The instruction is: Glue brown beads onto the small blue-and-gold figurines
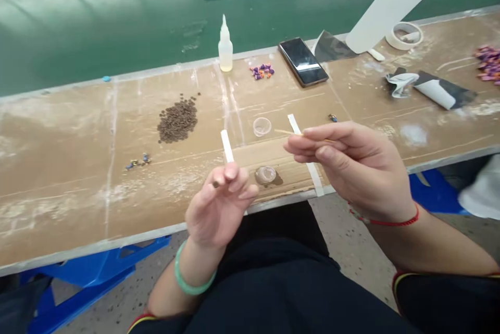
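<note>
Clock positions are read from the middle of the view. We find the left hand (219,209) at 7 o'clock, raised over the bench (78,177), its fingers curled together and clamped on a brown bead (215,184). A green bangle (191,271) sits on that wrist. The right hand (351,167) is at 3 o'clock, well apart from the left, its fingers together and clamped on a thin wooden stick (289,132), whose end points toward 9 o'clock. A red cord (385,222) circles that wrist.

On the bench we record a pile of brown beads (177,120) at 10 o'clock, a glue bottle (225,50) upright at 12, and purple-and-orange pieces (261,71) just beside it. A phone (302,61) lies at 1, a tape roll (404,35) at 2, and a purple heap (488,64) at 3. A clear cup (261,126) stands near centre, between two white strips (307,154).
</note>
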`<action>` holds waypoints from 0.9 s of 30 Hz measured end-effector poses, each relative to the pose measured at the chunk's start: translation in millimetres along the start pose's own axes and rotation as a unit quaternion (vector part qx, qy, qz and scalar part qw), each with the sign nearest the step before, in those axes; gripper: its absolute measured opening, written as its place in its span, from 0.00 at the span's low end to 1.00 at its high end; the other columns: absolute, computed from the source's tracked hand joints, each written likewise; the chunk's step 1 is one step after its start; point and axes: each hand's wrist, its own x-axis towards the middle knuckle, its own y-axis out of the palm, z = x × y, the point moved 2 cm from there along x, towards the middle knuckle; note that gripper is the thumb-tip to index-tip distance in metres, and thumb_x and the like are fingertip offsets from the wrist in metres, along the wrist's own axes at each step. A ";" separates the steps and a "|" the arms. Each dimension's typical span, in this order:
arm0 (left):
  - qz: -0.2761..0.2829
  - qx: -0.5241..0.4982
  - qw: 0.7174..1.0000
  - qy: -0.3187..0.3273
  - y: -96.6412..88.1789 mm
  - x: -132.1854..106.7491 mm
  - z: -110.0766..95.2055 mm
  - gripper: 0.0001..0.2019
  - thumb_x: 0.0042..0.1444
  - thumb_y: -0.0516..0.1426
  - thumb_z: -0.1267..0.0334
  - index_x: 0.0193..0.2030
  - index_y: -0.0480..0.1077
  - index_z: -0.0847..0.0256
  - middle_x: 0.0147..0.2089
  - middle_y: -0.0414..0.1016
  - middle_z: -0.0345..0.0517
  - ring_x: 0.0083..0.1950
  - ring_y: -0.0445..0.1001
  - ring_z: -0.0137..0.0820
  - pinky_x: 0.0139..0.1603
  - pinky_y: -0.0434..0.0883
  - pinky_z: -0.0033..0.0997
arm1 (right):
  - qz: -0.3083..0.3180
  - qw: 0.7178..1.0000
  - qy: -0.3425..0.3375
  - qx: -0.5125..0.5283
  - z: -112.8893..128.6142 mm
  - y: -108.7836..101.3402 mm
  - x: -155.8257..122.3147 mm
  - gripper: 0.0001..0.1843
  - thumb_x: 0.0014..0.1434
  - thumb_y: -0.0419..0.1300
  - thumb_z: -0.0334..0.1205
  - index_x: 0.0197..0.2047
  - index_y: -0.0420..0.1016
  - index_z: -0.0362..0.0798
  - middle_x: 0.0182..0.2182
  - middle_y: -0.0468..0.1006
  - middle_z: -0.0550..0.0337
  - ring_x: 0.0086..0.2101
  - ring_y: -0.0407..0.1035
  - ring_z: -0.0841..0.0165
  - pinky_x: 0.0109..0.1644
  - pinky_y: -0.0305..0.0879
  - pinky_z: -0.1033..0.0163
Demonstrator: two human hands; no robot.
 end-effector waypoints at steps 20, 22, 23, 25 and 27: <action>0.031 0.025 0.999 -0.022 -23.7 -8.9 8.0 0.07 0.51 0.69 0.59 0.30 0.76 0.55 0.32 0.60 0.40 0.32 0.55 0.27 0.32 0.64 0.28 | 0.162 0.844 -0.263 -0.438 -3.0 -0.1 17.4 0.12 0.68 0.64 0.37 0.32 0.69 0.50 0.21 0.72 0.65 0.22 0.63 0.71 0.28 0.62 0.63; 0.027 0.020 0.999 -0.022 -24.0 -9.5 9.1 0.06 0.51 0.69 0.59 0.31 0.76 0.55 0.32 0.60 0.40 0.32 0.55 0.27 0.32 0.64 0.28 | 0.166 0.816 -0.286 -0.474 -3.8 0.8 19.9 0.12 0.69 0.62 0.38 0.32 0.69 0.49 0.22 0.71 0.64 0.23 0.62 0.71 0.29 0.61 0.62; 0.023 0.020 0.999 -0.022 -24.2 -9.8 9.7 0.07 0.51 0.69 0.59 0.31 0.76 0.55 0.33 0.61 0.40 0.32 0.55 0.27 0.32 0.63 0.28 | 0.171 0.802 -0.297 -0.489 -4.3 1.2 20.9 0.13 0.69 0.62 0.39 0.31 0.69 0.49 0.22 0.70 0.64 0.23 0.62 0.70 0.29 0.61 0.61; 0.010 0.027 0.999 -0.022 -25.0 -10.1 10.6 0.08 0.50 0.69 0.58 0.30 0.76 0.55 0.33 0.61 0.40 0.32 0.54 0.28 0.32 0.64 0.28 | 0.178 0.780 -0.311 -0.513 -5.6 2.1 22.3 0.15 0.70 0.61 0.39 0.29 0.68 0.49 0.21 0.70 0.63 0.23 0.62 0.70 0.29 0.60 0.61; -0.001 0.040 0.999 -0.023 -25.6 -9.7 11.2 0.10 0.49 0.70 0.56 0.28 0.74 0.56 0.33 0.61 0.41 0.32 0.54 0.28 0.31 0.64 0.29 | 0.182 0.766 -0.317 -0.530 -6.7 3.0 23.0 0.18 0.71 0.60 0.39 0.27 0.67 0.49 0.20 0.69 0.64 0.23 0.62 0.71 0.28 0.60 0.62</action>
